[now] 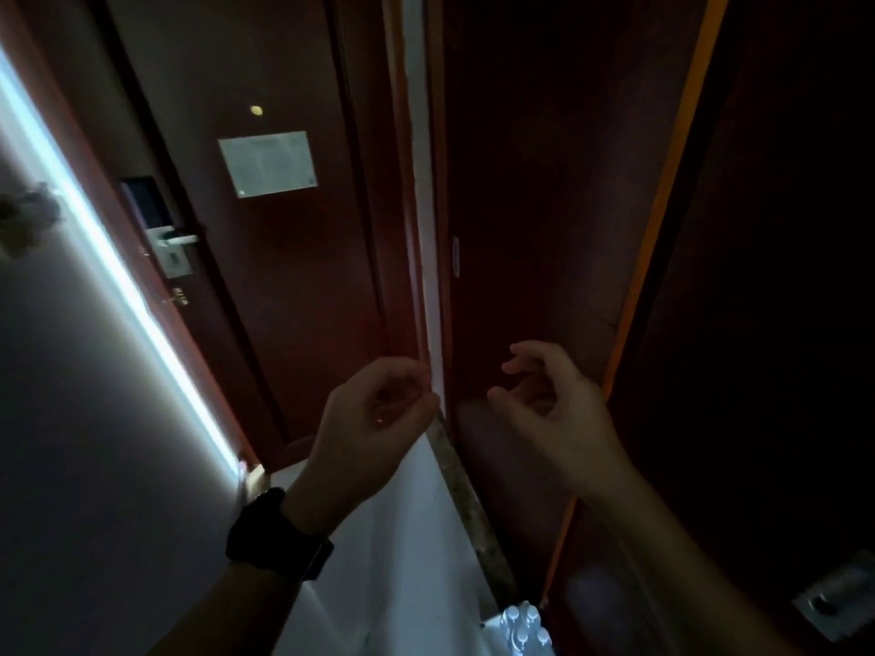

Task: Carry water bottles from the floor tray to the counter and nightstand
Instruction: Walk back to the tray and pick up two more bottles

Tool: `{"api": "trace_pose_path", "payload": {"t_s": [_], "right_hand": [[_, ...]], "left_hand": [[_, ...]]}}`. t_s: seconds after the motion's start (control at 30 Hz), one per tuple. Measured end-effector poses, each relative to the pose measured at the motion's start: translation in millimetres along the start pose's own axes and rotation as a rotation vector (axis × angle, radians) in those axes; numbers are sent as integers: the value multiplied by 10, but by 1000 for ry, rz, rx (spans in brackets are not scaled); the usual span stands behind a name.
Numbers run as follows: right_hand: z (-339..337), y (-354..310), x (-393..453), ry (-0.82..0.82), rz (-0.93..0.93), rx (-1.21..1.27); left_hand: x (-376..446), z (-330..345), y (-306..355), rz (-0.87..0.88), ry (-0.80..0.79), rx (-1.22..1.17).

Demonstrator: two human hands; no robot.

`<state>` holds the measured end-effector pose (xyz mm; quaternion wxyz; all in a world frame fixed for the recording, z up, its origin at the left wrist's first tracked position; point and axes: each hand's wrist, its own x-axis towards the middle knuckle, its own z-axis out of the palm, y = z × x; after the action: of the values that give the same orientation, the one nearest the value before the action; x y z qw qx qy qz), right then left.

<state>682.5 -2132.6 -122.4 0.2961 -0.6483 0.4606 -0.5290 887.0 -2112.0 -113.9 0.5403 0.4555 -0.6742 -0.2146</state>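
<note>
Nearest, at the bottom edge, the bottles (523,627) stand packed cap-up in a wrapped cluster on the pale floor (407,537), close against the stone threshold (466,494) and the foot of the dark sliding panel (558,205); whether a tray sits under them cannot be told, as the frame cuts them off; they seem parked there by the entrance to be out of the walking path, and none has been lifted yet; above them both forearms reach forward, the left wearing a black watch (277,532); the left hand (379,414) has its fingers loosely curled with the thumb near the fingertips and holds nothing that shows; the right hand (549,400) is likewise empty, fingers bent and spread as if readied for a grasp; both hover level with each other and well above the bottles, near the white strip of wall (424,205) between door and panel, touching neither; my guess is the hands are raised in passing while the head is tilted, and must drop a good way to reach the caps; farther off, the red door (284,277) carries a handle and lock plate (173,248), a notice (267,163) and a peephole (256,110); at far left a bright line of light (118,286) runs down the wall; neither desk nor nightstand is in view
</note>
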Motion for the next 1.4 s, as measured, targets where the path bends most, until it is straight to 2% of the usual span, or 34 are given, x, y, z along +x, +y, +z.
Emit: {"api": "trace_pose_path", "payload": {"t_s": [0.27,0.43,0.63,0.87,0.97,1.1,1.23,1.4], "right_hand": [[73,890,670,307,177,-170],[81,1198,771,464,272,-248],[-48,1391,673,618,357,-298],[-72,1934,298,694,468,-295],[112,2580,-3,710,539,-255],[555,3718,-584,748,674,-140],[1163,5181,-1405,800,823,-167],[2136,7177,-2452,822,1016,-189]], "left_hand": [[1172,613,-1218,-65,-323,-98],[1679,1077,-1667,-4,-531,-192],[1776,1625,-1901,27,-707,-286],[1402,2095,-2368,-33,-863,-291],[1100,2299,-2944,-70,-935,-230],[370,2738,-4080,-210,-1018,-161],[-666,3347,-5525,-311,-1129,-35],[-1978,4187,-7281,-343,-1249,87]]}}
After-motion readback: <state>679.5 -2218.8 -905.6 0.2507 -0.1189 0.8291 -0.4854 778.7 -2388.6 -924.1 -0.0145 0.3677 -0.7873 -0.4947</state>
